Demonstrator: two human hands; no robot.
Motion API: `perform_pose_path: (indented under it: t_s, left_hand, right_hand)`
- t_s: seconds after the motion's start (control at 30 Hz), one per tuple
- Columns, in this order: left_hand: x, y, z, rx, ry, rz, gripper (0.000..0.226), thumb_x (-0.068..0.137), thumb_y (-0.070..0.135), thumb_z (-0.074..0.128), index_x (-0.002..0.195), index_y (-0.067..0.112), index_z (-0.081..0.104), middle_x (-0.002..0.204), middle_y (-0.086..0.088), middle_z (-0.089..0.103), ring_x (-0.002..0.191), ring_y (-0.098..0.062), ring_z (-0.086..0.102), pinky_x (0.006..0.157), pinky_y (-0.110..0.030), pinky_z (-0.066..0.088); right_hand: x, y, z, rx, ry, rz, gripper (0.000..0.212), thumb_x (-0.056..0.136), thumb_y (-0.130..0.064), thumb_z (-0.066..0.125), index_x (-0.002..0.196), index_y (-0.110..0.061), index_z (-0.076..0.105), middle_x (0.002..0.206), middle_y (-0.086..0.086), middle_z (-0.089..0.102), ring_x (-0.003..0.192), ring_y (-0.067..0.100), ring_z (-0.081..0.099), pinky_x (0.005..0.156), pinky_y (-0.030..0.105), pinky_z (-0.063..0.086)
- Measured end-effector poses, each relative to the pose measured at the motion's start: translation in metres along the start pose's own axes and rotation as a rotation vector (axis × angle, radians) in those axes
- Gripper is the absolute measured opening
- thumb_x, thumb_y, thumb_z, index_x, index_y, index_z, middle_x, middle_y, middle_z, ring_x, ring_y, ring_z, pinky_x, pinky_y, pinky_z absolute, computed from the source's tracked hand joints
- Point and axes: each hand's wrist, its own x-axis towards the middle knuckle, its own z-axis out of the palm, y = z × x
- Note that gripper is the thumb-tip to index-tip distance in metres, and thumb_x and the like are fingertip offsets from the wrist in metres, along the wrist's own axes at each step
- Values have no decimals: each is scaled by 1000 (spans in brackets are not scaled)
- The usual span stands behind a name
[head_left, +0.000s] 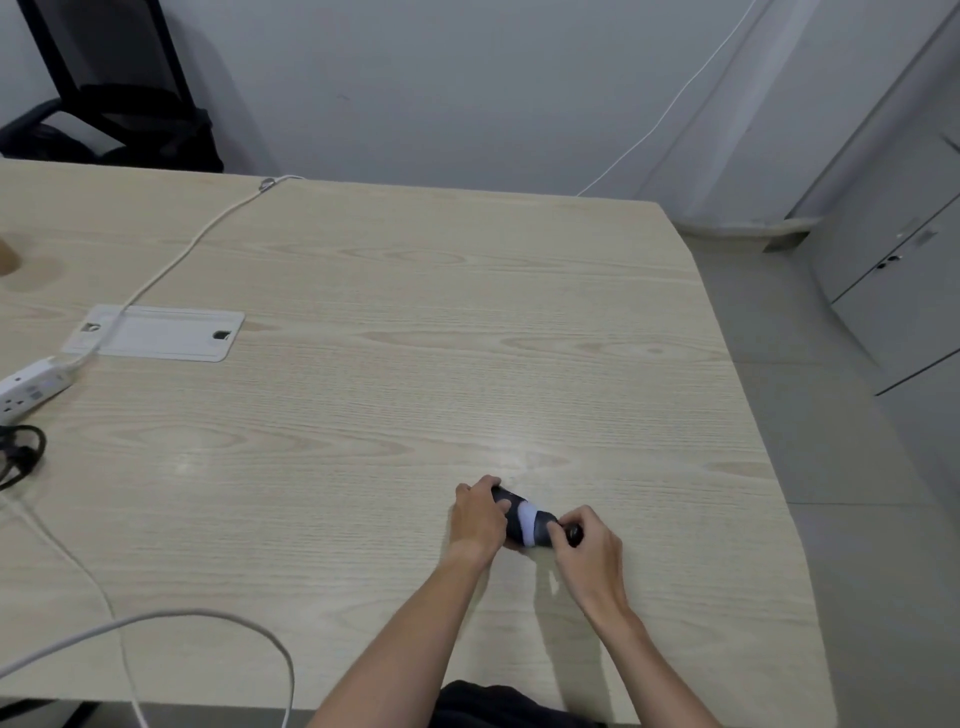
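Left hand (478, 514) curled round soft dark rolled bundle (544, 526), pale band, right hand (589, 545) pinching its end, wood-grain table (363, 415)

An office — a long wooden table (363, 338) with a cable hatch (156, 332), a power strip (31, 387) beside it, a chair (119, 104) behind.

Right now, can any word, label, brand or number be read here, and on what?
None can be read.
The power strip has a small bluish label, too blurred to read.
The dark roll with a white band, gripped by the left hand and the right hand, shows no print.
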Motion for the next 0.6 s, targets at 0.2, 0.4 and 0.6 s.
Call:
perform_pose_path:
  t_s: [0.2, 0.4, 0.6]
  left_hand:
    - [3, -4, -6, -7, -15, 16, 39, 94, 14, 59, 133, 17, 55, 129, -10, 52, 115, -26, 56, 91, -27, 43]
    - [9, -13, -16, -29, -4, 5, 43, 85, 11, 70, 127, 13, 60, 127, -7, 61, 113, -19, 57, 87, -18, 39]
    - [9, -16, -17, -89, 22, -79, 51, 83, 15, 75, 128, 8, 53, 126, -8, 59, 103, -18, 54, 88, -26, 45]
  right_hand:
    - [14, -15, -7, 48, 66, -41, 12, 87, -13, 70, 77, -13, 63, 72, -3, 64, 67, 9, 58, 57, 15, 39]
    - [29, -7, -4, -183, -181, -208, 5, 88, -10, 67, 88, -16, 68, 85, 1, 62, 79, 9, 55, 65, 15, 39]
    - [49, -20, -14, -177, -134, -185, 5, 86, -15, 68, 81, -14, 69, 80, -2, 66, 77, 14, 61, 67, 26, 48]
